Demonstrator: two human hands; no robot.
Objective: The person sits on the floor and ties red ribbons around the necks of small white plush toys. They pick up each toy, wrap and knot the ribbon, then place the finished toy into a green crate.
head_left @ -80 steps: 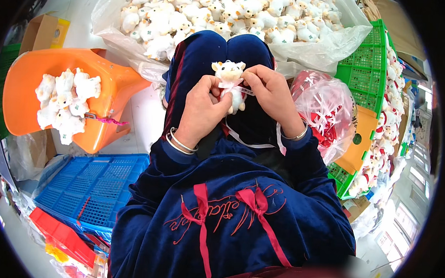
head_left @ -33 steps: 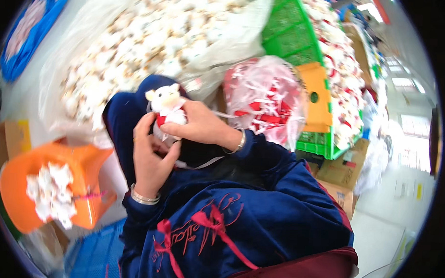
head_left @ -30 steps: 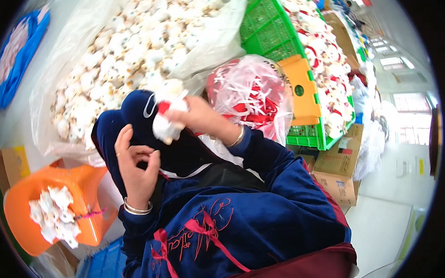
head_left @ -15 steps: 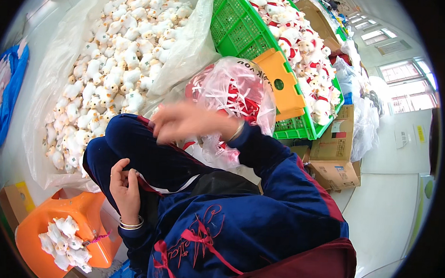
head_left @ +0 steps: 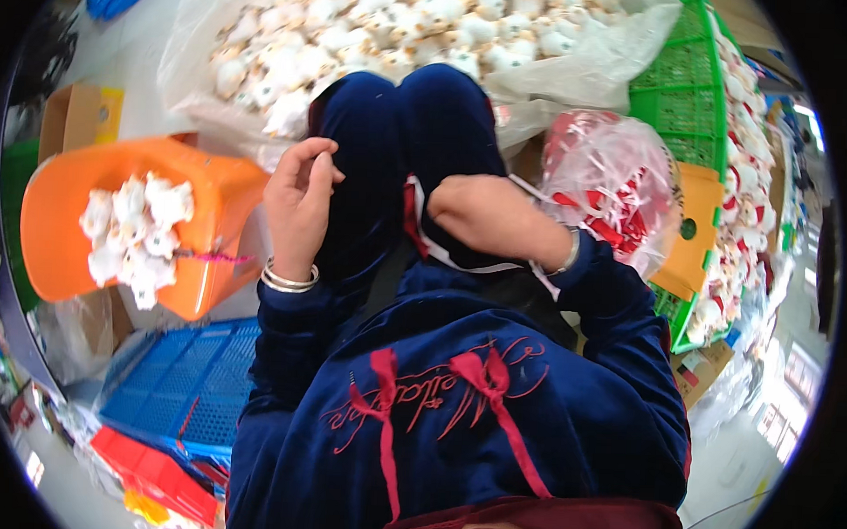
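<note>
My right hand [head_left: 495,216] is closed above my lap. Beside its fingers hangs a red cloth piece [head_left: 412,214], and a white ribbon [head_left: 470,264] trails under the hand and past the wrist. My left hand [head_left: 298,204] is raised over my left thigh, fingers half curled and thumb apart, with nothing visible in it. Left of it, several small white plush toys [head_left: 137,227] lie on an orange stool [head_left: 57,205]. Right of my right hand stands a clear plastic bag [head_left: 577,144] of red pieces with white ribbons.
Beyond my knees, a big heap of white plush toys [head_left: 357,38] lies on plastic sheeting [head_left: 607,70]. A green crate [head_left: 677,87] on the right holds toys with red trim. A blue crate [head_left: 182,373] and a red bin [head_left: 155,470] are at lower left.
My view has turned toward the left, bringing the stool and blue crate further in. My right hand came back from near the bag to my lap, with a red piece and white ribbon now at it.
</note>
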